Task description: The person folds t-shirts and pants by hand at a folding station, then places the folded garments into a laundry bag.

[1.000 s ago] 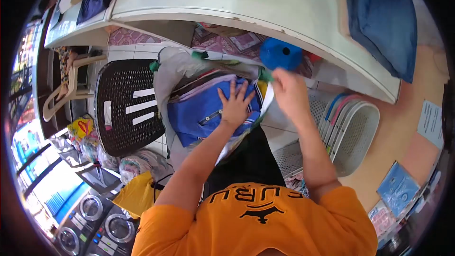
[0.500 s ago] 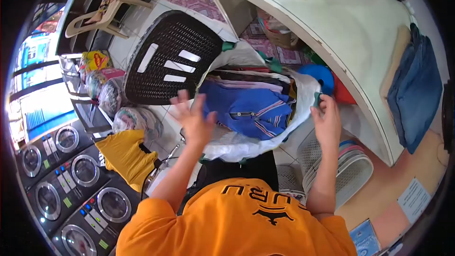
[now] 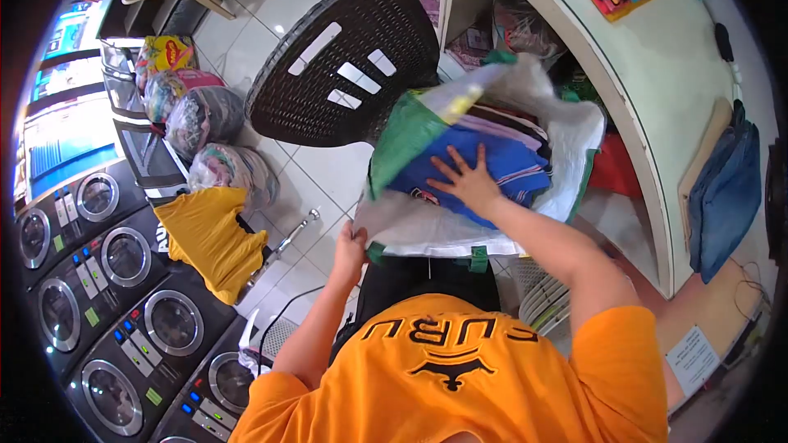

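A large white bag [image 3: 410, 226] with green trim stands open on the dark woven chair [image 3: 353, 57], in front of my body. Folded clothes lie inside it, a blue striped shirt [image 3: 513, 176] on top. My right hand [image 3: 472, 180] rests on the blue shirt with its fingers spread. At the bag's near left corner, my left hand [image 3: 351, 250] pinches the white edge beside a green strap. A green and white flap [image 3: 419, 135] of the bag leans over the left part of the clothes.
Filled plastic bags [image 3: 205, 119] sit on the tiled floor at the left, near a yellow shirt [image 3: 215, 238] and front-loading machines [image 3: 172, 322]. A curved white counter [image 3: 665, 74] at the right carries folded jeans [image 3: 722, 189]. Light baskets [image 3: 542, 295] stand below it.
My right hand has left the bag's right rim and now lies on the blue shirt. My left hand has come down to the near left corner and closed. The green flap has folded inward.
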### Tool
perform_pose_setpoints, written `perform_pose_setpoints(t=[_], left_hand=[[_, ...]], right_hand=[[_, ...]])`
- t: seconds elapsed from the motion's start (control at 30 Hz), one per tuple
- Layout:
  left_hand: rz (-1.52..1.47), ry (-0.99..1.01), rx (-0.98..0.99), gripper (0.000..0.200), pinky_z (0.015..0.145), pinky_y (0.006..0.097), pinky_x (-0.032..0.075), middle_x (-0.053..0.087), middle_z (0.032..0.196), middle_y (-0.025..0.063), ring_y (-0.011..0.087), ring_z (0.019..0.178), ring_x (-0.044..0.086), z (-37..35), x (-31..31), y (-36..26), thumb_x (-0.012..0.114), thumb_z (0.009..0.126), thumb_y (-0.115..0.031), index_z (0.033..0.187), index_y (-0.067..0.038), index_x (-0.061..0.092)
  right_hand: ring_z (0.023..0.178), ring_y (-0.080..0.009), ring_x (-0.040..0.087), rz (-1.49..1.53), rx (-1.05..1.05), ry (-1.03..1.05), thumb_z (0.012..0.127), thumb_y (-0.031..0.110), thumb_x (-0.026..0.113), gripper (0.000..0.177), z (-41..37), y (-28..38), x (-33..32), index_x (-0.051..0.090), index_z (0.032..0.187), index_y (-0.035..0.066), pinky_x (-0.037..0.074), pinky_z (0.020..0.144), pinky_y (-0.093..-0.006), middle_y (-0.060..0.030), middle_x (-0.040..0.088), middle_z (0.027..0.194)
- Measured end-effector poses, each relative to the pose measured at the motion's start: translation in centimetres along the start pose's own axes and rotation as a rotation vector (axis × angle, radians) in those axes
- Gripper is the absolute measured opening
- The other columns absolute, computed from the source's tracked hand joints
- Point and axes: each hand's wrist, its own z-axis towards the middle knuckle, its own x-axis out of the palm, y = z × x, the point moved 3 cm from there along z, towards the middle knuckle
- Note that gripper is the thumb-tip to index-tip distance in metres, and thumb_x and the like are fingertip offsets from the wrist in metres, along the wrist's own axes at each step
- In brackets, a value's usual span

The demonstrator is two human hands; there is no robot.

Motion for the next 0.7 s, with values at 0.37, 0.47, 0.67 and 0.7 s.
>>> perform_pose_setpoints(t=[0.37,0.47,0.67,0.7], left_hand=[[0.648,-0.269,0.416,0.035,0.051,0.0313,0.040,0.051,0.070,0.0087,0.0219,0.058,0.049,1.5,-3.6,-2.5,0.056,0.079,-0.012,0.109,0.001,0.044],[0.620,-0.245,0.929,0.035,0.075,0.0373,0.041,0.050,0.097,0.0195,0.0340,0.088,0.049,-4.5,0.5,-8.6,0.061,0.069,-0.003,0.101,0.000,0.048],[1.006,-0.178,0.985,0.050,0.091,0.0506,0.034,0.034,0.130,0.0150,0.0403,0.116,0.034,5.5,11.8,-4.8,0.057,0.078,-0.023,0.123,-0.012,0.039],[0.994,-0.165,0.993,0.050,0.091,0.0506,0.034,0.034,0.130,0.0150,0.0403,0.116,0.034,6.9,12.8,-5.1,0.057,0.078,-0.023,0.123,-0.012,0.039]], right_hand=[[0.128,-0.0329,0.018,-0.082,-0.237,-0.087,0.080,0.022,0.042,0.054,1.9,0.5,3.2,0.027,0.129,0.040,0.022,0.085,-0.0722,-0.0025,0.017,0.141],[0.129,-0.0324,0.017,-0.054,-0.199,-0.048,0.080,0.021,0.042,0.056,1.2,0.7,0.7,0.025,0.130,0.040,0.021,0.088,-0.0699,-0.0026,0.013,0.142],[0.120,-0.0325,0.034,0.253,-0.229,0.414,0.079,0.020,0.045,0.040,-4.8,5.9,2.5,0.049,0.118,0.030,0.027,0.088,-0.0629,-0.0086,0.043,0.126],[0.119,-0.0325,0.037,0.365,-0.220,0.548,0.079,0.020,0.045,0.039,-5.7,5.8,3.7,0.050,0.117,0.029,0.027,0.088,-0.0623,-0.0087,0.046,0.123]])
